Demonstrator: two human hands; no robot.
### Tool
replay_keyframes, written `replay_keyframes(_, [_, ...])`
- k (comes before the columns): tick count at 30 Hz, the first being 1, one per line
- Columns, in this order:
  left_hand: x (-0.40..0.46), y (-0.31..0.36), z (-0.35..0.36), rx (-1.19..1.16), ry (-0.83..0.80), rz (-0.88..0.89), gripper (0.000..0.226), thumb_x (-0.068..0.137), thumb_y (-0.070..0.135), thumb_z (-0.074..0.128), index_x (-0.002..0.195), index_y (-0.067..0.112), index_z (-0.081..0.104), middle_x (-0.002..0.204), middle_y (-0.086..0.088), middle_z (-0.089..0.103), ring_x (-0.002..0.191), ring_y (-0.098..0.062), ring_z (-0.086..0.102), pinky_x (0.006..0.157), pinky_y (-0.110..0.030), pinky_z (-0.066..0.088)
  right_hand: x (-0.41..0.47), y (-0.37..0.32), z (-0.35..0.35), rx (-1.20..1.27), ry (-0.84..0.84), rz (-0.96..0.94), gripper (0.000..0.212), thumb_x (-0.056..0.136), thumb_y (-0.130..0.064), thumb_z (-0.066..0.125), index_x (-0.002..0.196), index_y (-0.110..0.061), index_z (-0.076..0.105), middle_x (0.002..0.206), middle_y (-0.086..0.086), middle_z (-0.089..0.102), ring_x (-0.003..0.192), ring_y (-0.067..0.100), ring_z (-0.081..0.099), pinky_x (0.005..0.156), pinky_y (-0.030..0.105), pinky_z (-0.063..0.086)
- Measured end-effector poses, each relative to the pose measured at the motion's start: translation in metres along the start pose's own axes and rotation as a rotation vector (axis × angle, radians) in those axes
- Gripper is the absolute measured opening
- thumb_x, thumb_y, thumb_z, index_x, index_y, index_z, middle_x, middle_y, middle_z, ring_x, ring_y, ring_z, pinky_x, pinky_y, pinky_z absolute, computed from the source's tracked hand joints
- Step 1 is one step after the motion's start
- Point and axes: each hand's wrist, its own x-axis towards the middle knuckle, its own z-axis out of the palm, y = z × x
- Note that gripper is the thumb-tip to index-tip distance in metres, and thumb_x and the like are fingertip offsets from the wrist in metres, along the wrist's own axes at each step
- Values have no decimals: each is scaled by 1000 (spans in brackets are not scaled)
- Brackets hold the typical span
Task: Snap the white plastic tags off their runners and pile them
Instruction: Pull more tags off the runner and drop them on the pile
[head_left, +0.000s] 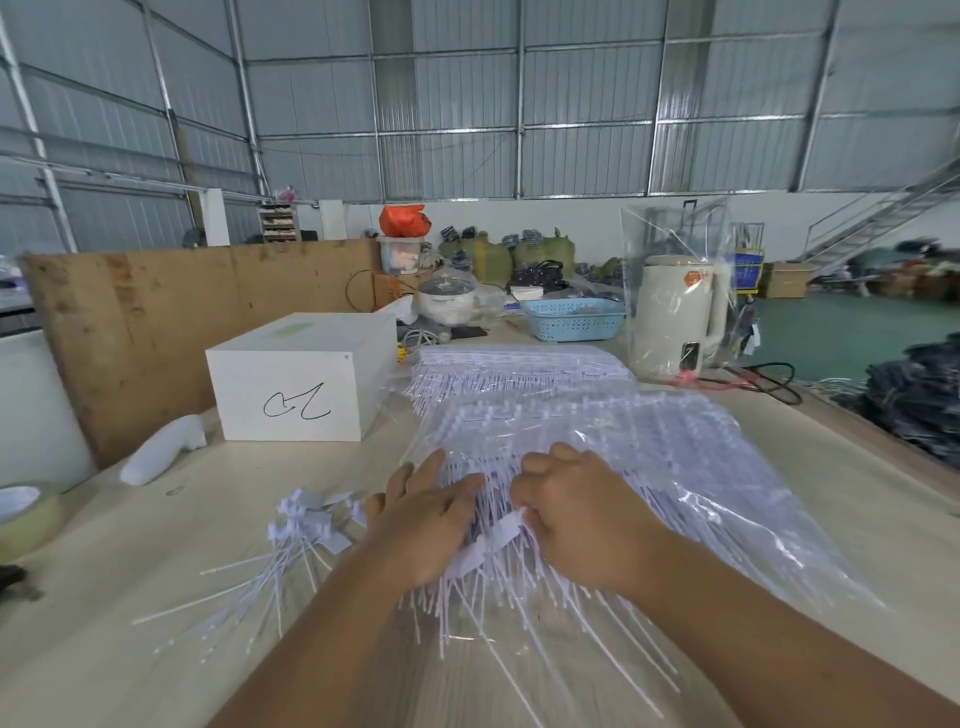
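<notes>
A big heap of white plastic tags on their runners (597, 431) lies partly inside clear plastic bags across the table's middle. Their thin tails fan out toward me. My left hand (431, 519) rests with spread fingers on the near end of the heap. My right hand (576, 519) has curled fingers and pinches a white tag (501, 530) at the heap's edge. A small pile of loose snapped tags (306, 525) lies to the left of my left hand, its tails spreading toward the table's front.
A white box (301, 379) with a black scribble stands at the back left, a white foam piece (161, 449) beside it. A tape roll (21, 514) sits at the left edge. A bagged cream kettle (675, 317) and blue basket (574, 318) stand behind.
</notes>
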Motion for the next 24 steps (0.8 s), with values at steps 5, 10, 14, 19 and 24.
replay_keyframes(5, [0,-1,-1,-35,10,-8,45,99,50,13,142,61,23,161,19,-7,148,-15,-9,115,-47,-2,-8,-1,-3,160,4,-81,15,98,-20,45,103,-18,60,102,-7,51,97,13,36,93,31,34])
replay_keyframes(10, [0,-4,-6,-72,25,-33,46,97,53,15,141,60,27,161,21,-4,148,-15,-5,115,-47,0,-24,-9,-8,514,57,3,13,100,-17,47,101,-15,60,96,-2,57,91,9,46,84,25,39])
replay_keyframes(14, [-3,-1,-2,-7,54,-34,46,98,52,17,144,58,22,162,18,-6,148,-18,-8,115,-48,0,-33,-11,-23,684,25,33,12,101,-19,48,90,-20,53,70,-4,52,59,5,43,58,26,36])
replay_keyframes(19, [-6,4,-1,46,90,-62,47,98,53,20,145,57,20,162,13,-7,148,-21,-9,115,-49,4,-33,-6,-42,683,96,68,11,100,-18,50,90,-22,53,66,-21,54,53,0,47,51,14,33])
replay_keyframes(24, [-10,10,-3,150,142,-61,47,96,47,33,143,54,26,162,10,-5,148,-27,-5,116,-50,9,-30,-10,-53,638,150,122,13,95,-23,56,88,-33,55,95,-8,60,82,-4,54,67,12,37])
